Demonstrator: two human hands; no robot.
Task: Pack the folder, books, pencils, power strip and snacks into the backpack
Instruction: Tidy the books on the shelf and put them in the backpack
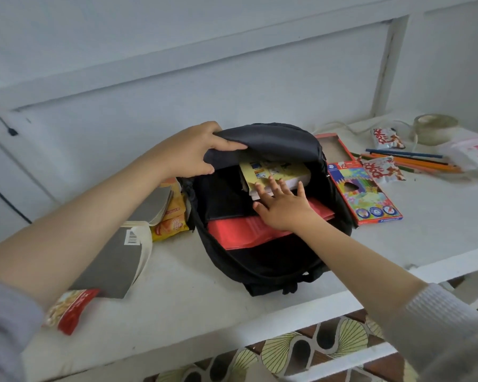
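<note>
Inside the backpack [260, 271], the right hand [283, 209], fingers spread flat, presses the yellow book [282, 172] lying crosswise just beyond the red folder [232, 232]; the left hand [193, 153] grips the flap [273, 139].

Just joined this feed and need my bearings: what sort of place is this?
Probably a room in a home: a white painted table against a white panelled wall, patterned floor tiles below, and school things such as loose coloured pencils and a backpack on top.
</note>
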